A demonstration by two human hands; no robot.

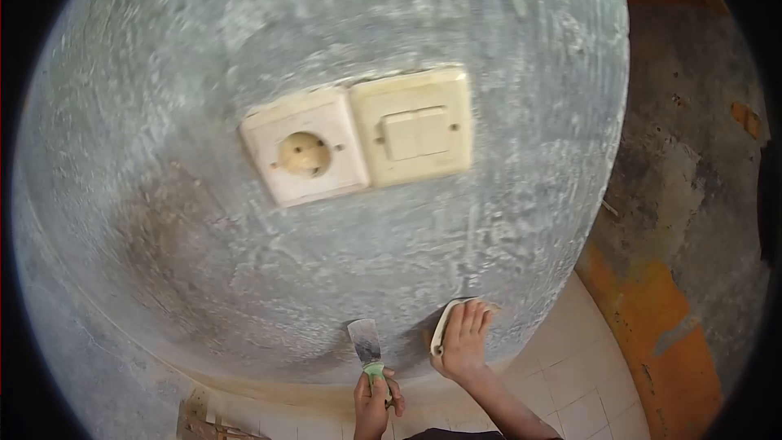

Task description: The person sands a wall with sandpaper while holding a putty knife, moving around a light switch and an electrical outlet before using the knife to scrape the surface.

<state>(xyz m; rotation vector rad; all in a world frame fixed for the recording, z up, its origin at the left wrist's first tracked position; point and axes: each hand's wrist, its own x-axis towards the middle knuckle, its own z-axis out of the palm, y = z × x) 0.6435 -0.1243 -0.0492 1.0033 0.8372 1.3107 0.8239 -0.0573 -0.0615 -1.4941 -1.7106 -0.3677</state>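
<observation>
My left hand [375, 401] is closed around the green handle of a scraper [366, 341], whose flat metal blade points up along the lower part of the grey wall [326, 269]. To its right, my right hand [464, 346] grips a pale, flat object [442, 327] with a light rim and holds it against the wall. The fingers and the back of the hand cover most of that object, so I cannot tell exactly what it is.
Above the hands, a white socket [305, 147] and a cream light switch [414, 126] sit side by side on the wall. Right of the wall edge is a stained grey and orange surface [668, 342]. Pale floor tiles [570, 358] lie below, with a wooden item [195, 420] at lower left.
</observation>
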